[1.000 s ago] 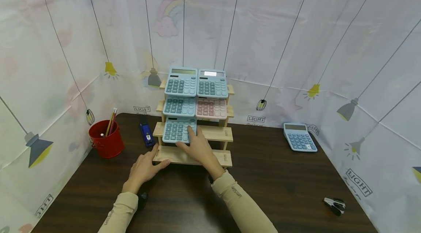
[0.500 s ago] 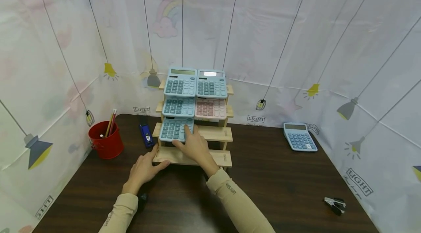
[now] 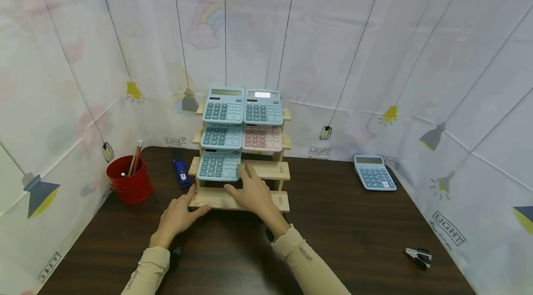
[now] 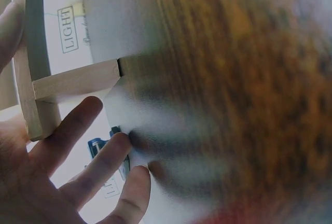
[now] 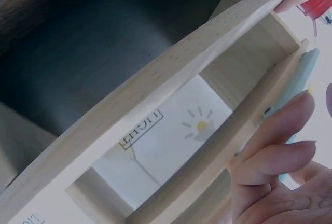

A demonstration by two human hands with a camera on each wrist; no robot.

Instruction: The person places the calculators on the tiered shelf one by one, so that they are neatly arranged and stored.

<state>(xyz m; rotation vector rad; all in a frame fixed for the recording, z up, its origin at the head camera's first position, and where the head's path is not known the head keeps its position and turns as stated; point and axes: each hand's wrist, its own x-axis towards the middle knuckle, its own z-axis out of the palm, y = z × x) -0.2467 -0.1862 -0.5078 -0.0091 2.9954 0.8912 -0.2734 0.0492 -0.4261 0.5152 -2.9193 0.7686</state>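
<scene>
Stepped pale wooden display rack (image 3: 266,169) stands at the back middle of the dark wood-grain desk (image 3: 354,230). Five calculators sit on it: two blue on the top step, a blue and a pink on the second, one light blue calculator with teal keys (image 3: 219,165) at the left of the third step.

Right hand (image 3: 253,192): fingers loosely spread, not gripping; fingertips beside the right edge of that third-step calculator, thumb over the bottom step. Contact with the calculator cannot be told.

Left hand (image 3: 179,215): fingers relaxed and straight, resting on the desk at the rack's lower left corner, thumb against the bottom board; it holds nothing.

Elsewhere on the desk: red metal pencil pot (image 3: 128,180) far left, blue stapler (image 3: 180,174) beside the rack, sixth light blue calculator (image 3: 374,172) lying far right, small black staple remover (image 3: 418,257) near right.
</scene>
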